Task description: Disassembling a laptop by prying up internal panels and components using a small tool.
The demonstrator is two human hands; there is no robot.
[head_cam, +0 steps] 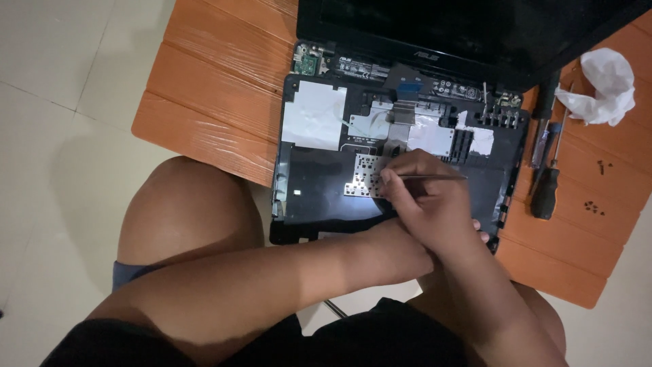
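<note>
We see an opened laptop (401, 156) lying on an orange slatted table (217, 88), its keyboard cover off so that the inner plate with patches of silver foil shows, and its dark screen tilted back at the top of the view. Our right hand (424, 197) rests over the middle of the laptop's inner plate, fingers pinched around a thin metal pick (435, 178). The pick lies nearly level, its free end pointing right, away from the fingertips, while the pinched end sits just by a small perforated metal plate (363, 177) on the laptop's dark surface. That plate lies immediately left of the fingertips, touching or almost touching them; we cannot tell which. Our left hand (479, 234) crosses under the right wrist, and only a few fingertips peek out at the laptop's lower right edge; whether it grips the edge or merely rests there we cannot tell. Well to the right, on the table, lie a black-handled screwdriver (545, 183) and a second slim tool beside it, with a crumpled white tissue (601, 85) near the top corner and small dark screws (594, 205) scattered close by. Our bare knees show beneath the table's near edge.
</note>
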